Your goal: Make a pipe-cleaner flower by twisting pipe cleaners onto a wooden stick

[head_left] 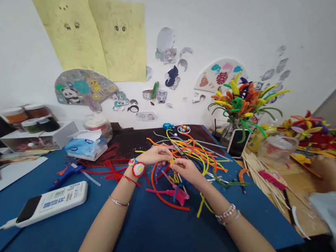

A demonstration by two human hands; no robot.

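Observation:
My left hand [158, 155] and my right hand [186, 171] meet over the middle of the blue table mat [140, 230]. Their thumbs and fingertips are pinched together, and a bit of yellow pipe cleaner [172, 160] shows between them; most of it is hidden by the fingers. Just below lie a bent pink pipe cleaner piece [179, 194] and a curved orange pipe cleaner [172, 204]. Behind my hands spreads a loose heap of yellow, orange and purple pipe cleaners [205, 151]. Red pipe cleaners [114, 172] rest left of my left wrist.
On the left are a blue glue gun [67, 173], a white power bank [52, 201] with a cable and a tissue pack [85, 147]. A vase of pipe-cleaner flowers [243, 99], a phone [238, 143] and wooden sticks [265, 179] stand right. Another person's hand [325, 167] is at far right.

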